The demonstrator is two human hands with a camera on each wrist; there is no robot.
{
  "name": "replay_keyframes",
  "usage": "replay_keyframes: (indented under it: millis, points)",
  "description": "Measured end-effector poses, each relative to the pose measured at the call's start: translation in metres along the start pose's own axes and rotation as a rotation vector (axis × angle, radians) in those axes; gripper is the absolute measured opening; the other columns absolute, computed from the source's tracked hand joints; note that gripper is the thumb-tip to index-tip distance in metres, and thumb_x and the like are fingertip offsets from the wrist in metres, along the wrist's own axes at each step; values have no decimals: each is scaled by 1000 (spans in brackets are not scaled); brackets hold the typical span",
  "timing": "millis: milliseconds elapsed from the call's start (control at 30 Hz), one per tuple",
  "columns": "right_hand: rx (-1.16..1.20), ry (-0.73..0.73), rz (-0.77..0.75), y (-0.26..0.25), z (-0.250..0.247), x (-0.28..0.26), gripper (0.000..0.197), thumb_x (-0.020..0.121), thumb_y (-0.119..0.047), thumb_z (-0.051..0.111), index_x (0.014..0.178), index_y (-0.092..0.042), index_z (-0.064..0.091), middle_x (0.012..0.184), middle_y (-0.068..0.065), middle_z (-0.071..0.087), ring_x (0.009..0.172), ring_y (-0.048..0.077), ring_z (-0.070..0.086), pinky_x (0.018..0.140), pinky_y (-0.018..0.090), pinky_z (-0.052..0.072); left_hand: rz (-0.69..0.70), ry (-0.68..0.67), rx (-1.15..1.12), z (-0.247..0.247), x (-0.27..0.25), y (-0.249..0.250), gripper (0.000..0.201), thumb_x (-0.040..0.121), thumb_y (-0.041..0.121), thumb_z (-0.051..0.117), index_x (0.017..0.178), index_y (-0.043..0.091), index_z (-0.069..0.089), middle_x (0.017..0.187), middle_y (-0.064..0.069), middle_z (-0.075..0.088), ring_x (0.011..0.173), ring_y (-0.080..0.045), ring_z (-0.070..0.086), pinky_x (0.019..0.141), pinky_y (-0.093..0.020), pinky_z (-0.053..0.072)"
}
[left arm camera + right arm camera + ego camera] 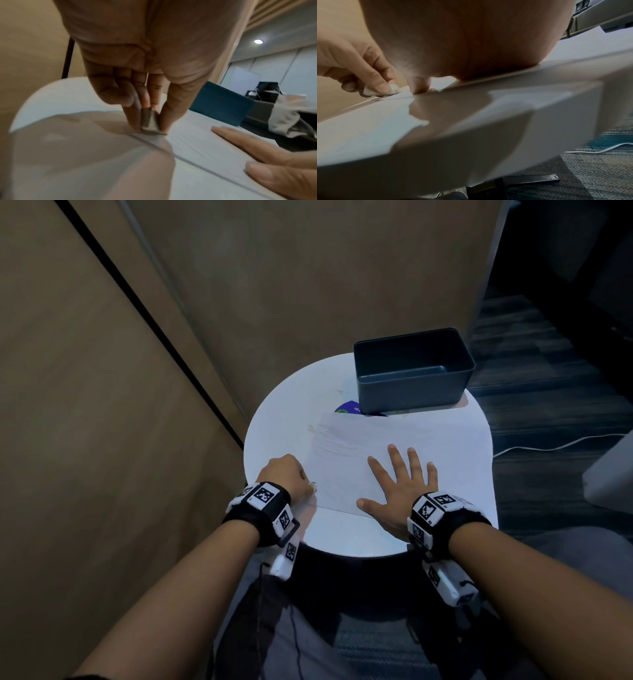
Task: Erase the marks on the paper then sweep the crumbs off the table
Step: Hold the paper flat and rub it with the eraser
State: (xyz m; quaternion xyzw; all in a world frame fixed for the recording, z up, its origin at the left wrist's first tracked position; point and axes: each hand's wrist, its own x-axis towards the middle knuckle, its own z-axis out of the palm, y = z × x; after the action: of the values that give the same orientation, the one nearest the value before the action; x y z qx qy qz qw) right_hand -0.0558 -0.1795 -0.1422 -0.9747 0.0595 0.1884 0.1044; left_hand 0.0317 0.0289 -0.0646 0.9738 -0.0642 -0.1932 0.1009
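A white sheet of paper (394, 440) with faint pencil lines lies on the round white table (274, 419). My left hand (287, 477) pinches a small white eraser (148, 122) between thumb and fingers and holds it down at the paper's near left corner (392, 89). My right hand (400, 491) lies flat on the paper with fingers spread, pressing its near part. In the right wrist view the palm (471, 40) fills the top and the left hand (351, 60) shows at the left.
A dark blue open box (412, 371) stands at the table's far side, with a purple card (347, 407) partly under it. A brown wall is close on the left. A white cable (555, 445) runs over the carpet on the right.
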Motion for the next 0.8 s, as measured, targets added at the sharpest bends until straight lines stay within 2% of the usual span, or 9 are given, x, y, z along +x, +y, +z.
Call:
replay_keyframes:
  millis: [100,167,233,400,500,567,667,733,800]
  points:
    - [1,-10,0,1,0,1,87,80,-86,15,148,-45,-23,154,-3,-41,144,31,-34,116,60,-14,46,85,99,-1,1,4,15,86,25,64,91,11,69,97,-11,68,89,-32,64,72,-33,52]
    - [-2,-18,2,3,0,1,88,80,-86,16,148,-45,-23,154,-3,-41,144,31,-34,115,61,-14,79,25,40,3,-3,11,13,84,27,69,85,14,71,91,-7,70,88,-28,66,72,-31,53]
    - [-5,-24,6,2,0,2,88,80,-86,16,148,-45,-23,154,-3,-41,144,31,-34,115,61,-15,57,0,32,7,-5,9,11,82,25,71,84,14,72,90,-7,72,88,-27,67,73,-30,54]
    - [-8,-19,7,4,-1,4,88,80,-86,17,148,-45,-22,155,-2,-40,144,32,-33,115,61,-16,29,91,104,-1,-2,-12,15,86,25,64,88,12,69,92,-8,70,85,-28,65,70,-31,52]
    - [-1,-28,7,4,0,2,88,81,-86,17,148,-45,-22,155,-3,-40,144,32,-33,115,60,-15,112,-18,-86,2,-10,1,5,79,23,71,80,18,72,82,-1,71,82,-22,68,72,-28,54]
    - [8,-29,3,1,-1,1,88,81,-86,17,148,-45,-22,155,-3,-40,144,31,-33,115,60,-15,104,-63,-96,6,-11,5,6,78,22,73,74,18,71,78,-1,72,79,-21,70,72,-28,56]
    - [6,-24,-3,-3,-2,1,88,81,-85,17,148,-45,-22,154,-3,-41,144,31,-34,115,60,-16,19,-3,13,1,-4,-1,11,83,26,71,81,15,73,88,-7,72,85,-27,68,74,-32,56]
    - [12,-11,3,0,-1,1,88,81,-85,17,148,-45,-22,155,-3,-40,144,31,-34,115,60,-16,41,83,121,-3,-1,-1,16,87,26,65,88,11,69,95,-11,69,89,-32,65,76,-35,55]
    - [7,-14,10,3,0,0,88,80,-86,16,148,-45,-22,155,-3,-40,144,31,-34,115,61,-16,87,61,103,-2,-4,5,13,86,27,65,84,14,69,93,-8,70,89,-29,65,76,-33,54]
